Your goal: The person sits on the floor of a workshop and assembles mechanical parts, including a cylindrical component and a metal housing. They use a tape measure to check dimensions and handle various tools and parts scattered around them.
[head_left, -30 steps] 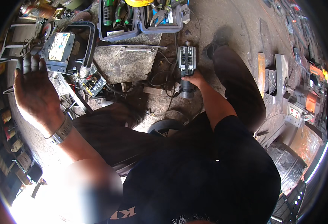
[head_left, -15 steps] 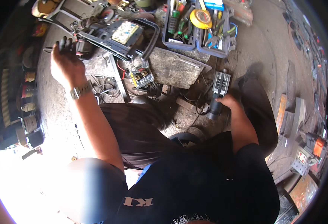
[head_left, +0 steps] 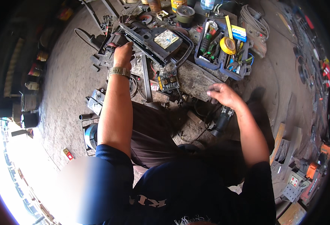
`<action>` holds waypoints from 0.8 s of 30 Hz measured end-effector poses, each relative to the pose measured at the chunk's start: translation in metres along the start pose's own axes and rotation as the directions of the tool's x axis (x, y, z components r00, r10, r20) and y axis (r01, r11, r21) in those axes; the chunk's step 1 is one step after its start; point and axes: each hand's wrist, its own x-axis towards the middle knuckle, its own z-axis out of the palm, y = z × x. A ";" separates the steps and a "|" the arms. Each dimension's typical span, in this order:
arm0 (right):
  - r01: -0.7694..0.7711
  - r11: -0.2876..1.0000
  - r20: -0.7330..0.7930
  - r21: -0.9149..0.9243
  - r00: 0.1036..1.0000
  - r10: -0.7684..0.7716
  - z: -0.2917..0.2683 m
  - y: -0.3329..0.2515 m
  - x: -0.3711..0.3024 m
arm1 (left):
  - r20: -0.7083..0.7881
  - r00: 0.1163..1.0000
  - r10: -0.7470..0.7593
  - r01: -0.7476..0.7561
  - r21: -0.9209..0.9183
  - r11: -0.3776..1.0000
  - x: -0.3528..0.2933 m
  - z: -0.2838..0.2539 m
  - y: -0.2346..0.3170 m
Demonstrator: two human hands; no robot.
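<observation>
My left hand [head_left: 123,56] reaches forward to a dark machine part with a reddish band [head_left: 113,44], at the left end of a black metal casing [head_left: 148,39]. Its fingers are curled down and mostly hidden; what they grip cannot be made out. My right hand [head_left: 225,95] hovers with loosely bent fingers apart, holding nothing. Just below it lies a black cylindrical power tool with a silver head [head_left: 222,122]. Between the hands, a small circuit board with yellow parts [head_left: 167,81] rests in front of the casing, near a worn slab [head_left: 195,84].
An open toolbox [head_left: 210,63] with pliers and screwdrivers stands beyond my right hand, a yellow tape measure [head_left: 227,45] on top. A lidded can [head_left: 185,15] stands behind the casing. Coiled cable [head_left: 254,18] lies far right. A blue spool [head_left: 91,135] sits by my left arm.
My left hand, raised and open before, has moved right and down onto the dark part. My right hand has let go of the black power tool and risen above it. The view has shifted.
</observation>
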 end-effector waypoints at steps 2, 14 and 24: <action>0.073 0.988 -0.116 0.134 0.992 -0.058 0.016 -0.006 0.025 | 0.043 0.997 0.059 -0.066 0.183 0.981 0.007 -0.010 -0.013; 0.149 0.598 -0.294 0.788 0.944 0.152 0.076 -0.044 0.132 | 0.355 0.931 0.084 -0.363 0.872 0.330 0.013 -0.011 -0.055; 0.179 0.316 -0.264 0.932 0.932 0.250 0.078 -0.054 0.170 | 0.320 0.947 0.023 -0.308 0.888 0.341 0.012 0.010 -0.073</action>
